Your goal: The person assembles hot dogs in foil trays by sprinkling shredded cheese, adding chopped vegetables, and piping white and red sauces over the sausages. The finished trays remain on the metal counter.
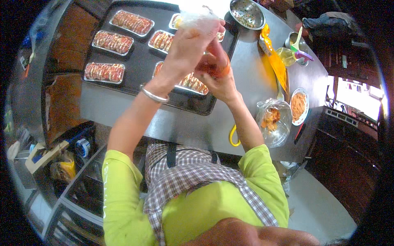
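A clear plastic bag of orange-red sauce [221, 69] is held up over the dark baking tray [135, 92]. My left hand [191, 43] is closed around the bag's upper part, where loose clear plastic sticks up. Lower down, my right hand [219, 86] grips the sauce-filled part; some of its fingers are hidden. Beneath both hands are foil trays of food [193, 84] topped with red and pale strips, partly covered by my arms. Further left on the tray, several similar foil trays [104, 73] stand in a column.
A steel bowl [247, 15] with chopped bits stands at the back right. Near it lie a yellow-orange packet [274, 61] and a cup with a green-handled utensil [297, 39]. At right are a plastic-lined bowl [283, 129], a plate of orange pieces [299, 106] and a yellow handle [233, 136].
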Available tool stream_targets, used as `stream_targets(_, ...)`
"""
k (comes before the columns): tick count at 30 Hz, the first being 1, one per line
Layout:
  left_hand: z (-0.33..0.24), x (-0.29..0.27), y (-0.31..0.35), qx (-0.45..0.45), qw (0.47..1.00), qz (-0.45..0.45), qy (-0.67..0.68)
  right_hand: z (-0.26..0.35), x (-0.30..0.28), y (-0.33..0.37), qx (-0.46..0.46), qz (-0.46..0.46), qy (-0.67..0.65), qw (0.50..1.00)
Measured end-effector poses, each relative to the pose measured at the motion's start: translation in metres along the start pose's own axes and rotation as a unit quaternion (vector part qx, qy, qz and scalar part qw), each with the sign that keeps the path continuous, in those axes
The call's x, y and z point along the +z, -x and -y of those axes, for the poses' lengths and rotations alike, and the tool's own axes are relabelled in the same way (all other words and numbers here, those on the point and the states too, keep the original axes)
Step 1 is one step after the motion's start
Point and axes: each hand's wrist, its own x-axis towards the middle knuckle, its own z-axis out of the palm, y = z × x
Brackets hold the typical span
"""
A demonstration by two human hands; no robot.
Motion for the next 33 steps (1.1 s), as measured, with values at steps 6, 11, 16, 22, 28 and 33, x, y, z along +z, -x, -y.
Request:
stream_targets(6, -0.027, 0.001, 0.016, 0.132, 0.985, 0.061, -0.097, -0.006, -0.013, 0.009, 0.046, 0.103, 0.099, 0.989)
stream_targets(11, -0.023, 0.056, 0.062, 0.300, 0.918, 0.125, -0.228, 0.002, 0.005, 0.026, 0.072, -0.025, -0.101, 0.992)
stream_targets(16, -0.022, 0.094, 0.093, 0.230, 0.962, 0.125, -0.078, -0.014, -0.004, 0.041, 0.110, -0.052, -0.060, 0.991)
stream_targets(22, -0.013, 0.099, 0.108, 0.228, 0.956, 0.154, -0.103, -0.058, 0.001, 0.054, 0.080, -0.139, -0.075, 0.984)
stream_targets(28, 0.003, 0.101, 0.112, 0.259, 0.956, 0.100, -0.091, -0.075, 0.008, 0.043, 0.033, -0.225, -0.116, 0.967)
stream_targets(33, 0.008, 0.089, 0.103, 0.242, 0.960, 0.088, -0.109, -0.082, 0.015, 0.030, 0.038, -0.205, -0.100, 0.973)
